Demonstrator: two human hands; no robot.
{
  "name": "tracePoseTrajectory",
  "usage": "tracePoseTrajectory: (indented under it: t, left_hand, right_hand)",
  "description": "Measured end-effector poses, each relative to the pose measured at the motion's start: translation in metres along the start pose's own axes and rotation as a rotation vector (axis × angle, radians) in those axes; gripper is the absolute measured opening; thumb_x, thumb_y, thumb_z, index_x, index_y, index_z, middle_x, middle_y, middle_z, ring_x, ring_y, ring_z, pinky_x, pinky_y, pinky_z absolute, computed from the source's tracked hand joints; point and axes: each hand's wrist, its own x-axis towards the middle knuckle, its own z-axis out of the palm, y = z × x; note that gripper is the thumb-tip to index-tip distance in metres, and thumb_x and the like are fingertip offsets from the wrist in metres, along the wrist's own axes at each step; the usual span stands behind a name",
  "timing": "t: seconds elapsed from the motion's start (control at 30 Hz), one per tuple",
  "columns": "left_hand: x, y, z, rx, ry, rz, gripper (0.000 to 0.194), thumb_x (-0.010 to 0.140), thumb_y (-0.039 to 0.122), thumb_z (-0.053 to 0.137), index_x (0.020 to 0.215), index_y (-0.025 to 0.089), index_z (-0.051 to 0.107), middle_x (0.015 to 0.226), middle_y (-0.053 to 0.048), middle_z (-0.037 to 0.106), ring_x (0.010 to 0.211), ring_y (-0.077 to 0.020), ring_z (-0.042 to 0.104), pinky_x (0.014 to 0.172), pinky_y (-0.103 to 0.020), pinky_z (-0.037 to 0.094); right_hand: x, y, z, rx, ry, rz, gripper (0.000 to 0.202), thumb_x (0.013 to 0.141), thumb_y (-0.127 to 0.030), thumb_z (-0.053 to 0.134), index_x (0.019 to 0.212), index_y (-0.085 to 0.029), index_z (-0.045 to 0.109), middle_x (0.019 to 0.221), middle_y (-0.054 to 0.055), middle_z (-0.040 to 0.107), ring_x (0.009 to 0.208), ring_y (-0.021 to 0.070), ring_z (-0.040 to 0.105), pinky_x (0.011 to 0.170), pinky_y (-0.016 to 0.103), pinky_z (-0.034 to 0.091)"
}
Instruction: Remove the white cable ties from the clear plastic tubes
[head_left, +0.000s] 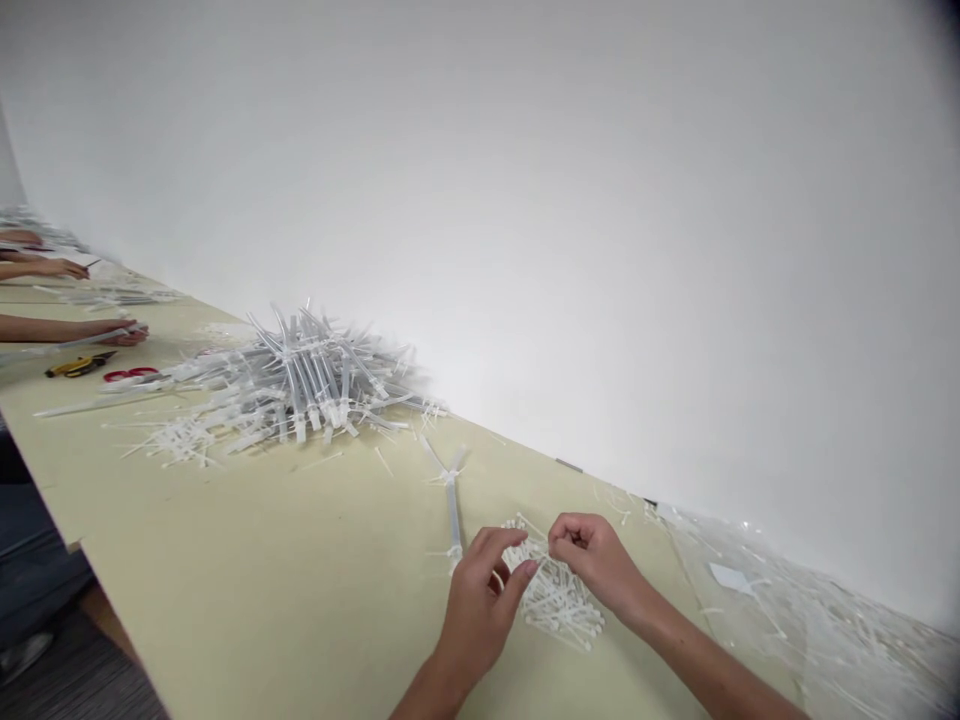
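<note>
Nearest, the bare left hand, thumb and fingers parted, is beside a loose pile of thin white plastic cable ties; the right hand curls above them, whether pinching one I cannot tell. Rightward, a crumpled clear plastic bag, cut off by the edge, seems to hold white strands. Beyond the left hand, which may hide its near end, lies a translucent tie-bound tube; farther, a tangled heap of translucent tubes.

Smooth plastic is seen in the cable ties. Translucent plastic with a glossy sheen is shown by the heaped strips. The tabletop is finished smooth and matt, as is the wall; thin, crinkled, shiny film is seen in the bag.
</note>
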Motion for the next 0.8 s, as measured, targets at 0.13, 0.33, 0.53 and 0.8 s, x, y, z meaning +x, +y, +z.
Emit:
tracePoseTrajectory:
  t: [0.13,0.33,0.53,0.8]
  left_hand:
    - [-0.002,-0.002,0.003,0.025,-0.044,0.035,0.018,0.085,0.033,0.053,0.087,0.022,0.066,0.085,-0.006,0.061,0.069,-0.0162,0.055,0.061,-0.024,0.04]
    - [-0.003,-0.005,0.005,0.066,-0.03,0.034,0.018,0.087,0.033,0.049,0.081,0.021,0.061,0.079,-0.004,0.059,0.069,-0.0158,0.054,0.059,-0.024,0.038]
    - [-0.004,-0.009,0.007,0.135,-0.047,0.053,0.02,0.089,0.032,0.044,0.078,0.02,0.055,0.076,-0.002,0.054,0.068,-0.0145,0.049,0.061,-0.025,0.035]
    - [-0.006,-0.015,0.008,0.249,-0.075,0.062,0.018,0.092,0.03,0.038,0.082,0.019,0.048,0.078,0.0,0.049,0.068,-0.0133,0.043,0.063,-0.026,0.032]
  right_hand:
    - [-0.001,0.002,0.004,0.0,-0.047,0.042,0.012,0.066,-0.017,0.05,0.055,-0.018,0.054,0.046,-0.006,0.038,0.045,0.009,0.035,0.045,0.023,0.025]
    - [-0.003,0.005,0.01,0.022,-0.06,0.121,0.011,0.069,-0.021,0.051,0.06,-0.018,0.056,0.045,-0.005,0.046,0.043,0.0087,0.038,0.043,0.022,0.026]
    - [-0.003,0.006,0.013,0.058,-0.092,0.182,0.014,0.07,-0.023,0.054,0.059,-0.016,0.056,0.045,-0.005,0.047,0.041,0.0072,0.035,0.041,0.021,0.025]
    - [-0.005,0.01,0.018,0.147,-0.105,0.249,0.017,0.072,-0.029,0.055,0.061,-0.016,0.055,0.045,-0.006,0.047,0.037,0.006,0.034,0.038,0.02,0.023]
